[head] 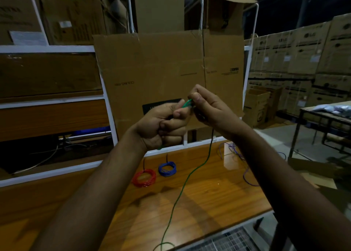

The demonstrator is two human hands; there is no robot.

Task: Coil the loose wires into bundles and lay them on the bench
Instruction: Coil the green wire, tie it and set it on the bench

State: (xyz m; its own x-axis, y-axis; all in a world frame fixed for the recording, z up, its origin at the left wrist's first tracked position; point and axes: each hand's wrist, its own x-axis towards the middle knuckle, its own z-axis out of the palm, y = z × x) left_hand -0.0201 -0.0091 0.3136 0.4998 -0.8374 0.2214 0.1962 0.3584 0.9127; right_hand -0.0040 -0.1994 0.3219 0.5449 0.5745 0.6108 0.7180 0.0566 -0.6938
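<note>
On the wooden tabletop (199, 199) we see two finished bundles side by side: a red coil (144, 177) at left, a blue coil (167, 168) just right of it. Above them our left hand (161, 125) is curled in a fist around the start of the green wire (182, 186), while our right hand (205, 106) pinches its bright end at the fingertips. The wire hangs from the hands and trails toward us down the tabletop, looping at the near edge. We judge the winding goes best with even turns and light tension on the slack. At far right, purple wire (245, 167) lies loose, not yet coiled.
</note>
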